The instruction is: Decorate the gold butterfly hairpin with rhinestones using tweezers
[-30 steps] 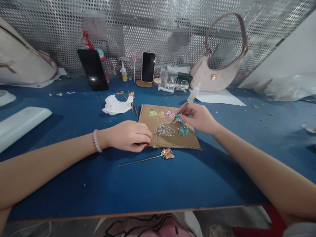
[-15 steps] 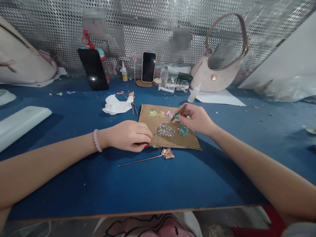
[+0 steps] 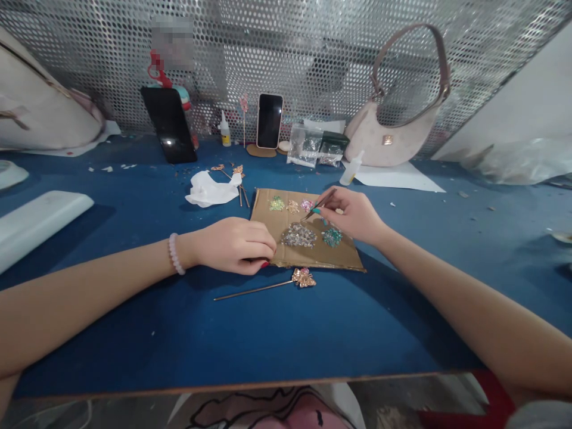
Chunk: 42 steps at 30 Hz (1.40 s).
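My right hand [image 3: 353, 214] pinches a pair of tweezers [image 3: 322, 204]. Their tips point down and left, just above the back edge of a pile of silvery rhinestones [image 3: 299, 235]. Whether a stone sits between the tips is too small to tell. Under the piles lies a flat piece of cardboard [image 3: 322, 258]. My left hand [image 3: 236, 244] is closed at the cardboard's left edge, fingers together on top and thumb beside the rim. In front of the cardboard lies a gold hairpin [image 3: 259, 290] with a flower-like ornament at its right end.
Green stones [image 3: 276, 203], gold stones [image 3: 292, 206], pink stones [image 3: 307, 205] and teal stones [image 3: 332, 237] form smaller piles. Behind stand a glue bottle [image 3: 224, 130], a phone [image 3: 270, 121] and a handbag [image 3: 393, 131]. Another bottle [image 3: 352, 169] leans near the bag. Crumpled white paper [image 3: 210, 189] lies left.
The tweezer tips have shifted slightly left and toward me, nearer the silvery pile. My left hand, the cardboard and the hairpin have stayed in place.
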Each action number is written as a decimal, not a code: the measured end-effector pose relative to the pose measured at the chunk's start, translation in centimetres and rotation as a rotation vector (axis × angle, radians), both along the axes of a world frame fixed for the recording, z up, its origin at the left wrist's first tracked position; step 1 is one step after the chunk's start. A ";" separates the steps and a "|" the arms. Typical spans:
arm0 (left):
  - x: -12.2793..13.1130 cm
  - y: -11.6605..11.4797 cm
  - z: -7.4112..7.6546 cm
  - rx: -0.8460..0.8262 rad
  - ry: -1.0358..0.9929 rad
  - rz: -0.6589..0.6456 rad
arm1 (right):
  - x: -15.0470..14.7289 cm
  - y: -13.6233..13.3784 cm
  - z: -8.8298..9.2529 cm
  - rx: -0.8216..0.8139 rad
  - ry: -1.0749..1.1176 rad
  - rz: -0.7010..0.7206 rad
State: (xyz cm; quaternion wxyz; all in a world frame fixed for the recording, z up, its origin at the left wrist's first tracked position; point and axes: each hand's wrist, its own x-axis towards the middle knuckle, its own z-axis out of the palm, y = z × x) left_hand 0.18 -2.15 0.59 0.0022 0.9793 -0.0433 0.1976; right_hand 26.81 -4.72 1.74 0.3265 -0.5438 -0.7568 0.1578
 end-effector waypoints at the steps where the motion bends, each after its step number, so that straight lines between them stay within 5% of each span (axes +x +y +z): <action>1: 0.0 0.0 0.0 -0.001 0.000 0.000 | 0.1 0.0 0.0 0.011 0.001 0.002; 42: 0.0 -0.1 0.0 -0.005 -0.005 0.001 | 1.1 0.2 0.3 0.022 -0.010 0.017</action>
